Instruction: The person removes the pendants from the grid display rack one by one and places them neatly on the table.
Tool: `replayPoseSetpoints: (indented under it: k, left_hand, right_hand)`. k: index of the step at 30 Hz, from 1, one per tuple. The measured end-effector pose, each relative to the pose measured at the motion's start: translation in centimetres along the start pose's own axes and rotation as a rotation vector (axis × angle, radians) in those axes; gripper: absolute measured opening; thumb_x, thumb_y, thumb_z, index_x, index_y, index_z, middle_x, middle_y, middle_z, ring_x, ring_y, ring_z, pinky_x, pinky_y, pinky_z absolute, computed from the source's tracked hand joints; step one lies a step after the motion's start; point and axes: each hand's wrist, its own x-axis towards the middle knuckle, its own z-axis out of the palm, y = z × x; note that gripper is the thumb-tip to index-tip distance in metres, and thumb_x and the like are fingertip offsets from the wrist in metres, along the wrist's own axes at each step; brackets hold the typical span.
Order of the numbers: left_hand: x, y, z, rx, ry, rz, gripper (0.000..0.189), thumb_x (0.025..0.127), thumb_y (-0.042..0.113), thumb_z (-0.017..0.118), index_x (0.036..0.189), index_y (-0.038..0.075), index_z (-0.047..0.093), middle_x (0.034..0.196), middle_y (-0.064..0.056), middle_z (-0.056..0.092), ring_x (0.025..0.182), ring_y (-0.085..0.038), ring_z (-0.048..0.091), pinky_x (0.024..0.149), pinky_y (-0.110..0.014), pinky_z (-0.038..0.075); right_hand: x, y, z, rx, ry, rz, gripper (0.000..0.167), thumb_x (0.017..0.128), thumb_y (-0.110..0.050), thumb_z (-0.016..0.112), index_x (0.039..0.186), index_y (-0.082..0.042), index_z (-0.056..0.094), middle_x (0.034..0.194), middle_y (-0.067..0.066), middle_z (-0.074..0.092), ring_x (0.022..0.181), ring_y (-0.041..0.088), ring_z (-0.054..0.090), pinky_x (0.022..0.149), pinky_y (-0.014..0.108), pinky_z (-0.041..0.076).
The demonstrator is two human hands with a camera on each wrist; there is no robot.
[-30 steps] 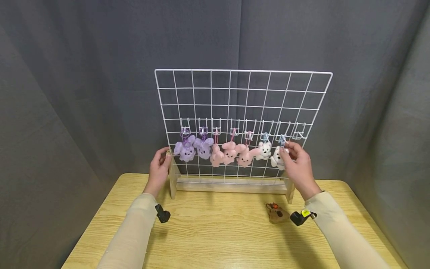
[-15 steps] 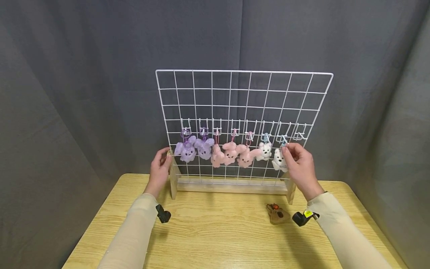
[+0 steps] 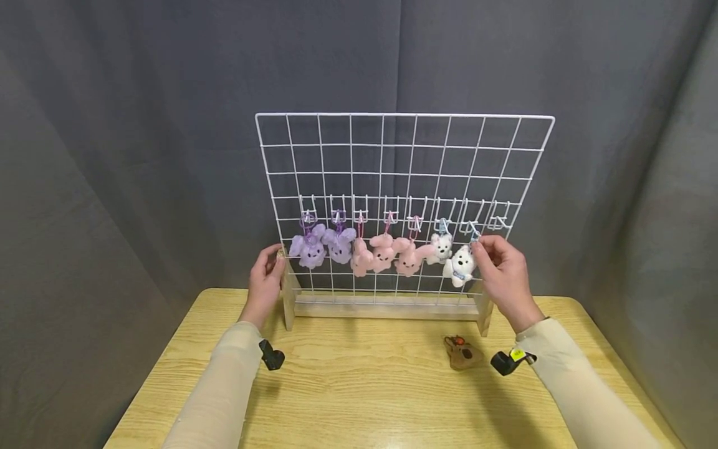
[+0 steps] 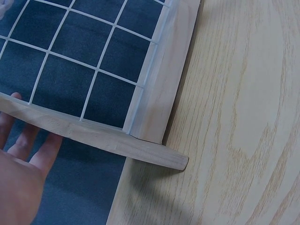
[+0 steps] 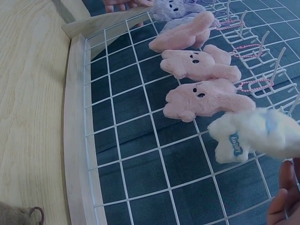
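My right hand [image 3: 503, 265] pinches the light-blue loop at the top of a white plush dog keychain [image 3: 461, 264], in front of the white wire grid [image 3: 409, 131]. Whether the loop still sits on its hook [image 3: 470, 227] I cannot tell. In the right wrist view the dog's body [image 5: 253, 133] hangs beside the fingertips [image 5: 280, 201]. At the other end, my left hand [image 3: 265, 280] holds the wooden side post [image 3: 288, 293], fingers behind it. The left wrist view shows those fingers [image 4: 47, 150] under the post's edge.
Another white dog [image 3: 440, 247], several pink plush rabbits [image 3: 384, 252] and two purple plush keychains [image 3: 311, 251] hang along the row of hooks. The rightmost hook [image 3: 498, 222] is bare. A brown plush keychain [image 3: 463, 354] lies on the wooden table [image 3: 359, 386], before the rack's right foot.
My right fingers have shifted from the dog's side up to its loop. The white dog now hangs slightly lower and further left, turned to face forward. My left hand stays on the post.
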Motion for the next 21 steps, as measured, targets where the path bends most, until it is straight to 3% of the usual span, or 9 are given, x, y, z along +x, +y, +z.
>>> replayPoseSetpoints:
  k: [9, 16, 21]
  left_hand:
    - [-0.23, 0.25, 0.06, -0.002, -0.003, 0.001, 0.037, 0.112, 0.026, 0.052, 0.149, 0.021, 0.053, 0.128, -0.016, 0.065, 0.098, -0.018, 0.056, 0.074, -0.024, 0.046]
    - [-0.22, 0.17, 0.06, 0.006, -0.005, -0.006, 0.037, 0.113, 0.027, 0.052, 0.149, 0.02, 0.052, 0.132, -0.015, 0.064, 0.105, -0.019, 0.057, 0.078, -0.024, 0.047]
    - [-0.13, 0.1, 0.08, 0.0, 0.003, 0.001, 0.037, 0.113, 0.025, 0.052, 0.149, 0.018, 0.053, 0.134, -0.015, 0.063, 0.11, -0.018, 0.058, 0.082, -0.023, 0.047]
  right_hand:
    - [-0.04, 0.19, -0.32, -0.012, -0.022, -0.018, 0.023, 0.108, -0.02, 0.061, 0.106, 0.002, 0.068, 0.082, -0.007, 0.06, 0.068, 0.007, 0.05, 0.059, 0.02, 0.04]
    - [-0.14, -0.08, -0.51, -0.023, -0.034, -0.025, 0.025, 0.11, -0.021, 0.058, 0.107, 0.002, 0.066, 0.088, 0.01, 0.063, 0.069, 0.007, 0.051, 0.061, 0.021, 0.04]
    - [-0.33, -0.33, -0.71, -0.028, -0.035, -0.021, 0.026, 0.11, -0.022, 0.057, 0.109, 0.002, 0.065, 0.086, 0.004, 0.06, 0.07, 0.009, 0.05, 0.062, 0.021, 0.04]
